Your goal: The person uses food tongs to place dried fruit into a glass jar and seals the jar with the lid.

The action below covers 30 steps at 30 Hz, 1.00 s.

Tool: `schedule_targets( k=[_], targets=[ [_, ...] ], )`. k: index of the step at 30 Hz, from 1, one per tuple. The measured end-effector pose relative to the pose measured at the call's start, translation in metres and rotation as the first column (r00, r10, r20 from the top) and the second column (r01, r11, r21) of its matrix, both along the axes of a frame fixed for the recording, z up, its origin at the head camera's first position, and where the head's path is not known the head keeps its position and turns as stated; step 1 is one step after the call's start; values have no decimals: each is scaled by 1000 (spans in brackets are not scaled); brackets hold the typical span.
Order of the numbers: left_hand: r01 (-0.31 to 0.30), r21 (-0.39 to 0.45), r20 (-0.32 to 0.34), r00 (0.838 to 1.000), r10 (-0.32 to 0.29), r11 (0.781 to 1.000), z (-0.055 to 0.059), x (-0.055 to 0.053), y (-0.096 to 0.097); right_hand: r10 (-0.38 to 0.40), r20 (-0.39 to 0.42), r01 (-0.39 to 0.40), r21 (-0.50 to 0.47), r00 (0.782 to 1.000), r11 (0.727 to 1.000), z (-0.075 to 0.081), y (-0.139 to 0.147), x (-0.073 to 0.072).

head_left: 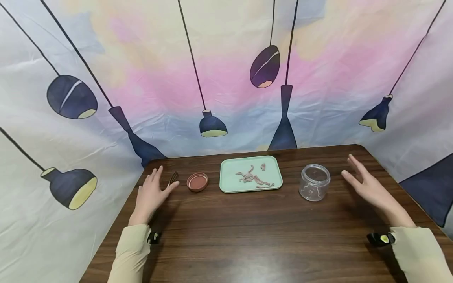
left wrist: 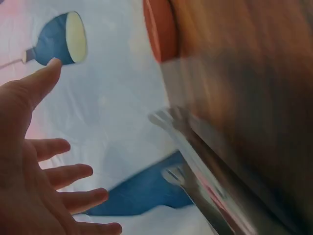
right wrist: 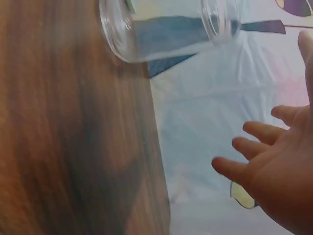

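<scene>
My left hand [head_left: 150, 198] is over the left side of the table, fingers spread and holding nothing. Just past its thumb lie shiny metal tongs [head_left: 173, 178], whose two arms [left wrist: 195, 161] show larger in the left wrist view. A reddish-brown round lid [head_left: 197, 182] rests between the tongs and a pale green tray [head_left: 228, 173]. Several thin, pinkish-brown strips [head_left: 249, 177] are scattered on that tray. Further right stands an uncovered clear jar [head_left: 313, 192], upright. Beyond it, my right hand [head_left: 369, 190] is apart from the jar, its fingers extended and the palm bare.
The dark wooden table [head_left: 240, 236] reaches from the person to a cloth backdrop [head_left: 159, 78] printed with hanging lamps. Its rounded far right corner is close behind the right hand. All the objects stand in a row towards the far edge.
</scene>
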<state>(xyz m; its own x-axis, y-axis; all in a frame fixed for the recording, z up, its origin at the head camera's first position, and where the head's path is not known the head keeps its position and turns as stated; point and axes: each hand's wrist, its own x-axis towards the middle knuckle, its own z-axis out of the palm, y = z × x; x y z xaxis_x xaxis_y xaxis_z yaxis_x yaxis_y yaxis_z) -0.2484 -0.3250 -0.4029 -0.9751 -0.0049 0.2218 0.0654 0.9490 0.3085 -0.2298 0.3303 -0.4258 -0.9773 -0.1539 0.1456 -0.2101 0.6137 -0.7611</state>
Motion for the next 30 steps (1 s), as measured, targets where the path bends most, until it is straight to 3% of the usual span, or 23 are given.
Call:
schedule_targets(
  k=[5,11,18,30],
  targets=[
    [-24,46,74,997,21,999,-9,11,-24,70,-19,-71,-34,997,997,-8,-12,2],
    [-77,74,193,979,61,994,-20,23,-42,138,-24,-139,-83,990,987,-16,-23,6],
    [-107,110,270,960,74,988,-26,17,-43,140,65,-133,-109,988,985,-18,-31,4],
    [-163,55,347,928,134,985,-29,5,-36,104,130,-87,-130,986,988,-28,-44,-11]
  ],
)
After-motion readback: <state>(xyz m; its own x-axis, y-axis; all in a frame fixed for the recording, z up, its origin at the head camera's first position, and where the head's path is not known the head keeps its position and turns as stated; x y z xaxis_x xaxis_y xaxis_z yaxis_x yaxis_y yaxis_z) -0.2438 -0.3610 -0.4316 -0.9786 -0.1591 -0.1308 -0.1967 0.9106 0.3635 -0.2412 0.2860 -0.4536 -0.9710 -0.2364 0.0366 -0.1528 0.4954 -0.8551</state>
